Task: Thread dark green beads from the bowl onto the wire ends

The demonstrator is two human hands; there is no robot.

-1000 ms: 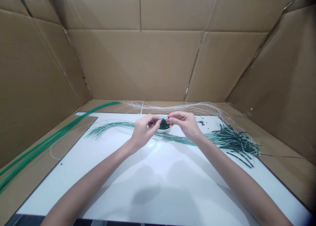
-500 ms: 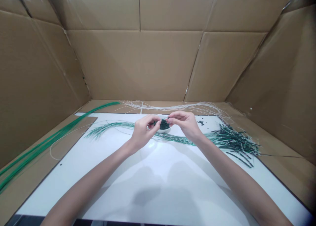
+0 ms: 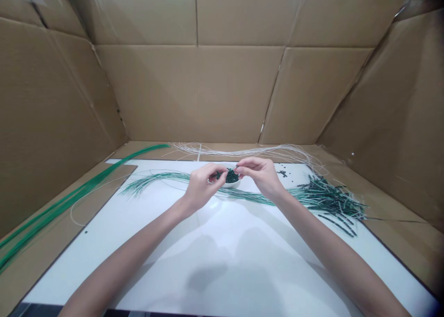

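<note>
Two forearms are reaching in across the near edge of a white bench [image 3: 236, 284]. A single dark bead [image 3: 86, 232] is lying close to the left edge. Beyond that edge, a long bundle of green wires [image 3: 100, 178] is running over cardboard and crossing the far left corner. Near the right edge, a few short beaded strands [image 3: 342, 225] are lying side by side.

Further in, a second bundle of thin green wires [image 3: 246, 196] is stretching across the bench, its bare ends fanning out toward the left edge and its dark beaded ends [image 3: 333, 199] massing over the right edge. The wires are passing behind the right forearm and on the near side of a small white bowl [image 3: 232, 185].

The left hand [image 3: 204, 185] and the right hand [image 3: 260, 173] are facing each other at the bowl, the left hand covering part of it. The fingers of both are closing in a pinch, seemingly on one thin wire [image 3: 232, 169], though it is too fine to make out surely. Dark green beads [image 3: 231, 176] are filling the bowl.

Toward the far right corner, loose beads [image 3: 283, 173] are lying scattered. Past the far edge, white wires [image 3: 239, 152] are trailing along before a cardboard wall [image 3: 208, 95].
</note>
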